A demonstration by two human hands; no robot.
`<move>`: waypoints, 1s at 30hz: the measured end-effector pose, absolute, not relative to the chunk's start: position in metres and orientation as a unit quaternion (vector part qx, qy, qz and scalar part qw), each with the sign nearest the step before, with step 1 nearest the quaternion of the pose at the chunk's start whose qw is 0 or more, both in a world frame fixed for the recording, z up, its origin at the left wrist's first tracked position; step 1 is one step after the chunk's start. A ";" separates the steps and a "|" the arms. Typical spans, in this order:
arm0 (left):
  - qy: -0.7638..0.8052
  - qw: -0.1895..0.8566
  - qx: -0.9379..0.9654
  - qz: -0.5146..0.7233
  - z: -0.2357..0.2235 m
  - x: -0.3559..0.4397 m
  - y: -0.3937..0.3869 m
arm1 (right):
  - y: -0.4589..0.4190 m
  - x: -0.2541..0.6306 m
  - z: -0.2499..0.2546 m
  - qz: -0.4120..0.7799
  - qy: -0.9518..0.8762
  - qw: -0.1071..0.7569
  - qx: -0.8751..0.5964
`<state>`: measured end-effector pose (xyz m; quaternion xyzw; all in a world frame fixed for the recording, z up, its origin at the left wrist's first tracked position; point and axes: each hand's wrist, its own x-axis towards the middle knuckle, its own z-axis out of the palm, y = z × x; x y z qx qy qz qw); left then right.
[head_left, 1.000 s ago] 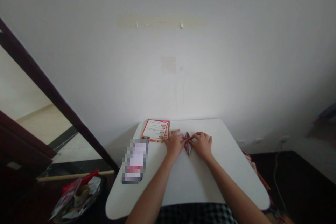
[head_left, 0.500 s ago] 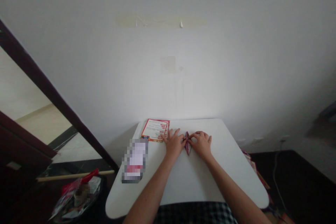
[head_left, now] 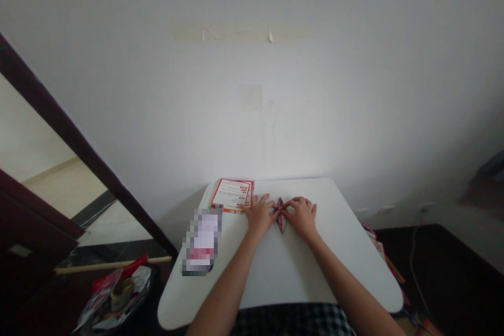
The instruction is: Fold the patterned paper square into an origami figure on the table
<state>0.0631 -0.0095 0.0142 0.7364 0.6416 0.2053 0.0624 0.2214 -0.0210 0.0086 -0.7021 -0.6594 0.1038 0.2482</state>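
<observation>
A small folded paper (head_left: 281, 222), reddish-purple and diamond-shaped, lies on the white table between my hands. My left hand (head_left: 260, 217) pinches its left side with thumb and index finger, the other fingers fanned out. From the right, my right hand (head_left: 302, 215) pinches the opposite side near the middle. The fingertips hide part of the paper's centre. Beside my left hand's spread fingers are printed sheets (head_left: 232, 194) with red borders, stacked at the table's back left.
A pixelated phone-like object (head_left: 202, 241) lies on the left of the white table (head_left: 291, 278). The wall (head_left: 252, 142) rises behind the table's back edge. On the floor at left stands a lined bin (head_left: 129, 299) with rubbish. A cable (head_left: 413, 262) hangs at right.
Both hands keep their pinch on the folded paper with barely any movement. The view has shifted very slightly.
</observation>
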 end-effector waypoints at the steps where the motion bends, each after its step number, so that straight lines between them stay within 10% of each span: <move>1: 0.641 0.061 0.737 0.205 0.014 0.064 -0.009 | -0.021 0.221 0.008 0.103 -0.659 0.249 -0.702; 30: 0.653 0.074 0.732 0.180 0.014 0.051 -0.008 | -0.015 0.231 0.003 0.133 -0.671 0.232 -0.692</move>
